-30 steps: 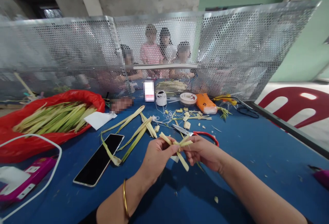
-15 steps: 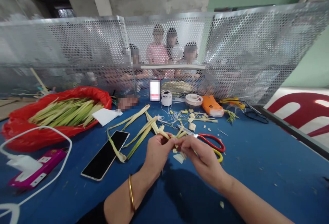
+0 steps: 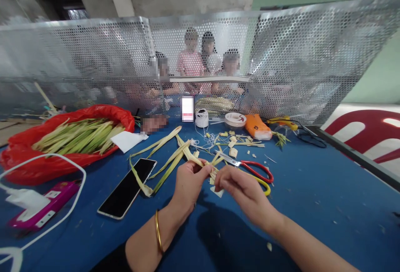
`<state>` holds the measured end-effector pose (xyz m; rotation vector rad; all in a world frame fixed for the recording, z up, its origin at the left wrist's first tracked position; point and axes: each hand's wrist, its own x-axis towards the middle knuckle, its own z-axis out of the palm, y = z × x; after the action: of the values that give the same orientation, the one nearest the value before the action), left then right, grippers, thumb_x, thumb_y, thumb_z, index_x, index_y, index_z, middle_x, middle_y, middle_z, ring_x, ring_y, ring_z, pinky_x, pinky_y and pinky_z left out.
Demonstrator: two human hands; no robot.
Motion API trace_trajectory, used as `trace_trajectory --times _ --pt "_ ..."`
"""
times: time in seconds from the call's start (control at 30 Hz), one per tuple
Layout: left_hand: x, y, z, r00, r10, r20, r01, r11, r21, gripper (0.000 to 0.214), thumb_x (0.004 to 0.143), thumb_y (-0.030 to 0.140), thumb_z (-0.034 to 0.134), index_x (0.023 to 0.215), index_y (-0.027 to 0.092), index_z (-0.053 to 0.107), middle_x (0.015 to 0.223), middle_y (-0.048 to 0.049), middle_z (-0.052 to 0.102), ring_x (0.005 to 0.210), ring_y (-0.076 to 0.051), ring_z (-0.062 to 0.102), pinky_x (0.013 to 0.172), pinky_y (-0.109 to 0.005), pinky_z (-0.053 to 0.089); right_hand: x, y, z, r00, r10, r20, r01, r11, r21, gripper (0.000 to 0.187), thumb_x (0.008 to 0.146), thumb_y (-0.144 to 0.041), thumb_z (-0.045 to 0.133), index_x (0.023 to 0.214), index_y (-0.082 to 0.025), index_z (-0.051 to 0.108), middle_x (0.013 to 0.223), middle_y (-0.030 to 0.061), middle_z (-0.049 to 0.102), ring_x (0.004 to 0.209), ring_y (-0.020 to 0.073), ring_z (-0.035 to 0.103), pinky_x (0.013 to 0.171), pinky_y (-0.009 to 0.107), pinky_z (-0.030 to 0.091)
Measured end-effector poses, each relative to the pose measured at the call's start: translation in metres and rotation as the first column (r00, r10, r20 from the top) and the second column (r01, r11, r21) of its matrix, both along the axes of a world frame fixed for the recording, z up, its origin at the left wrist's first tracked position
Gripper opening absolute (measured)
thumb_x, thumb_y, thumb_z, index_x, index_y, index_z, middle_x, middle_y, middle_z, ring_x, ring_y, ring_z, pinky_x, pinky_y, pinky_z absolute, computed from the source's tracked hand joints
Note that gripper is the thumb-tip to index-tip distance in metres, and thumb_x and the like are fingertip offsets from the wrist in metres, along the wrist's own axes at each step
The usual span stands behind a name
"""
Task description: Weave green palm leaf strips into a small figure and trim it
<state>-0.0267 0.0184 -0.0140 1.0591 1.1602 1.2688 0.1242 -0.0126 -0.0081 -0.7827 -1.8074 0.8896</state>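
My left hand, with a gold bangle at the wrist, pinches pale, husk-like leaf strips between thumb and fingers. Their ends fan out beyond the fingertips. Just to the right, my right hand is closed with its fingertips curled together; what they hold, if anything, is hidden. Scissors with one red and one yellow handle lie partly open behind my right hand. Small pale scraps lie on the blue tabletop under the fingers. More long leaf strips lie left of my hands.
A red plastic bag full of green leaves, a dark phone and a magenta power strip occupy the left. Behind are a white thread spool, a tape roll, an orange packet and a perforated metal screen; people sit beyond it.
My right hand has drawn slightly away from the left, leaving a small gap between the fingertips. The left hand keeps its pinch on the strips. The whole view has shifted slightly.
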Motion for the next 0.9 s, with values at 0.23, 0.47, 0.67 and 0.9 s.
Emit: trace_trajectory --times 0.23,0.47,0.67,0.9 --pt "0.001 0.003 -0.001 0.994 -0.02 0.108 0.032 0.994 -0.107 0.029 0.06 0.031 0.078 0.077 0.013 0.063 0.071 -0.0055 0.07 0.068 -0.016 0.063 0.07 -0.03 0.052 0.017 0.009 0.011 0.937 -0.152 -0.314 0.088 0.974 -0.209 0.02 0.089 -0.028 0.054 0.072 -0.02 0.058 0.076 0.0025 0.058 0.07 0.0156 0.056 0.068 0.029 0.046" --pt "-0.002 0.002 -0.005 0.981 0.001 -0.196 0.011 0.998 0.057 0.016 0.066 0.027 0.072 0.074 0.015 0.066 0.064 -0.0025 0.066 0.062 -0.015 0.059 0.061 -0.026 0.047 0.018 0.001 0.02 0.995 0.07 0.065 -0.055 0.978 -0.2 0.02 0.093 -0.028 0.05 0.078 -0.019 0.06 0.08 0.0041 0.064 0.076 0.0161 0.058 0.072 0.029 0.046" --pt "0.003 -0.012 -0.006 0.86 -0.335 -0.384 0.391 0.917 0.076 0.011 0.069 0.02 0.066 0.06 0.016 0.061 0.057 0.0035 0.054 0.054 -0.01 0.046 0.052 -0.022 0.034 0.017 0.005 0.017 0.984 0.053 -0.172 -0.112 0.929 -0.353 0.018 0.088 -0.033 0.058 0.079 -0.018 0.064 0.078 0.0037 0.065 0.075 0.0158 0.061 0.073 0.03 0.048" --pt "0.003 -0.013 0.004 0.866 -0.45 -0.219 0.473 0.879 0.064 0.006 0.067 0.018 0.071 0.068 0.016 0.066 0.066 0.001 0.063 0.06 -0.01 0.053 0.061 -0.022 0.042 0.03 0.027 0.004 0.853 -0.304 -0.425 -0.177 0.598 -0.782 0.003 0.075 -0.015 0.067 0.072 -0.014 0.066 0.074 0.0063 0.071 0.07 0.0142 0.068 0.065 0.022 0.052"
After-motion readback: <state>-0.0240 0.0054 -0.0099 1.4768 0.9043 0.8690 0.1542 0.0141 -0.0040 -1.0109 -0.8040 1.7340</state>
